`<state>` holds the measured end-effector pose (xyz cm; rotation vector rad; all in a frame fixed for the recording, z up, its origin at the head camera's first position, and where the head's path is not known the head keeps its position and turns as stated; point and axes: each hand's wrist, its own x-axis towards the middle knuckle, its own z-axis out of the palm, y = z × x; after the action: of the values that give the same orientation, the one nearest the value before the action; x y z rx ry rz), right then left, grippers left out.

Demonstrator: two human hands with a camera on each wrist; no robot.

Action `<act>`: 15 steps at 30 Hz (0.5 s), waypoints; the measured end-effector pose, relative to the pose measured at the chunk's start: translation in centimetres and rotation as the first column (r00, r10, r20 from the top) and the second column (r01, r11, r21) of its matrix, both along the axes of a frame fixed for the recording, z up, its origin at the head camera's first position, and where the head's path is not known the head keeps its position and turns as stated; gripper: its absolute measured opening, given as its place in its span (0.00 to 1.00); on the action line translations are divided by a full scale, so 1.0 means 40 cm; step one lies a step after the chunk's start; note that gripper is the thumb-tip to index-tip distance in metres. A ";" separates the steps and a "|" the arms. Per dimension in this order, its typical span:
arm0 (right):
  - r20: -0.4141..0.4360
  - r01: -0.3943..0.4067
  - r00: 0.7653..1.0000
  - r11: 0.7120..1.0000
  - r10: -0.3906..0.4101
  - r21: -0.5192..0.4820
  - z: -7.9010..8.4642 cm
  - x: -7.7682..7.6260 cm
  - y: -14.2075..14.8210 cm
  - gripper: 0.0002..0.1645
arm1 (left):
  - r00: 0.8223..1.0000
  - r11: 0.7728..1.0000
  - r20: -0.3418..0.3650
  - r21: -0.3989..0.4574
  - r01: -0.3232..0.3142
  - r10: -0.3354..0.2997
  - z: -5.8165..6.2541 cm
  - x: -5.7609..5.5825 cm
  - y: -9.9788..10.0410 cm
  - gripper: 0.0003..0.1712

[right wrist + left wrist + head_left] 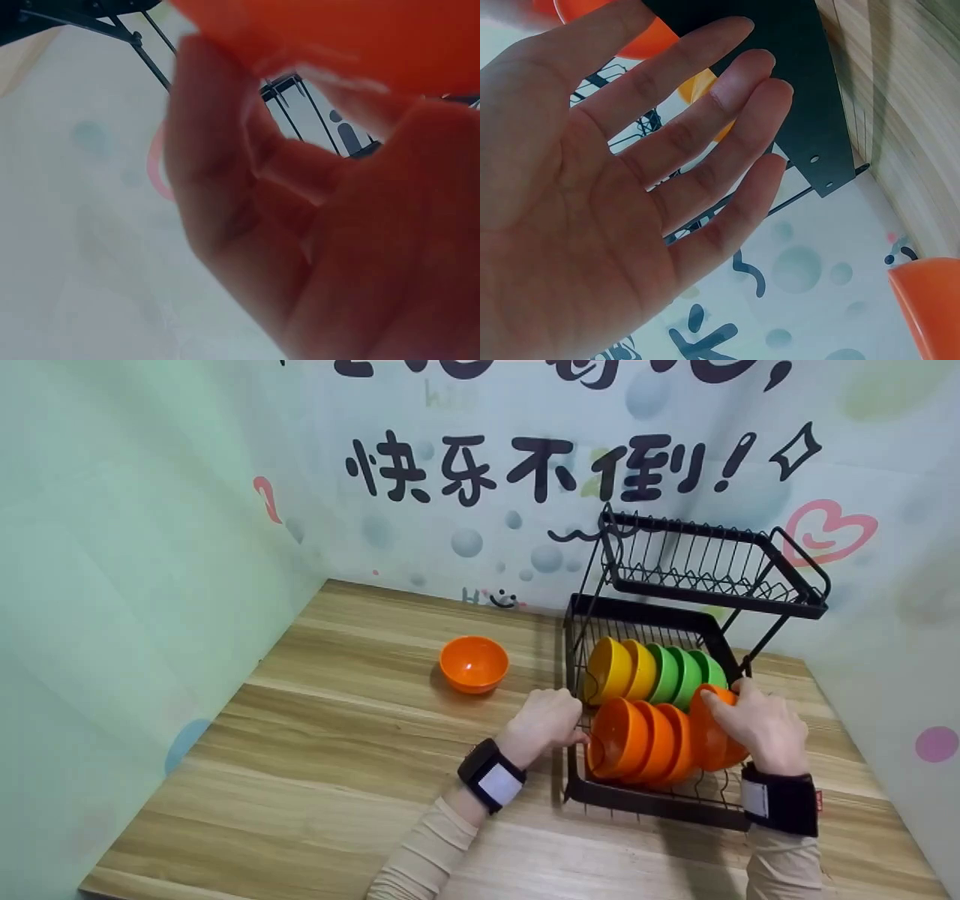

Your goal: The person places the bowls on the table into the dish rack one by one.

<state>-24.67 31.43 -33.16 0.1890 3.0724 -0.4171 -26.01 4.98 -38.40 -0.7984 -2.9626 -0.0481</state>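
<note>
My right hand (769,727) pinches an orange bowl (709,739) by its rim, thumb on one side, at the right end of the front row in a black dish rack (652,804). In the right wrist view the fingers curl up to the same bowl (360,45). To its left, several orange bowls (621,739) stand tilted on edge. My left hand (541,721) is at the rack's left side; in the left wrist view its fingers are extended, fingertips along the rack's black side wall (802,112). Behind the orange row stand yellow bowls (607,671) and green bowls (664,675).
A single orange bowl (474,664) sits upright on the wooden table (315,735), left of the rack. Above the rack's rear rises an upper tier (712,598). A printed cloth wall (465,562) stands behind the table, with more cloth at both sides.
</note>
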 end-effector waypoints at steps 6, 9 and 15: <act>0.115 -0.049 0.992 0.999 0.048 0.007 -0.005 -0.006 0.003 0.48 | 1.000 1.000 0.006 0.000 -0.002 0.002 0.001 0.001 -0.001 0.23; 0.175 -0.069 0.982 0.998 0.069 -0.002 -0.006 -0.009 0.004 0.52 | 1.000 1.000 0.006 -0.003 -0.007 0.007 0.002 0.001 -0.001 0.23; 0.208 -0.109 0.972 0.994 0.110 -0.016 -0.010 -0.013 0.004 0.52 | 1.000 1.000 -0.003 -0.020 -0.016 0.016 0.000 0.000 0.001 0.23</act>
<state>-25.20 31.58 -33.56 0.0572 2.8583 -0.3730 -26.02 5.02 -38.39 -0.7768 -2.9712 -0.0169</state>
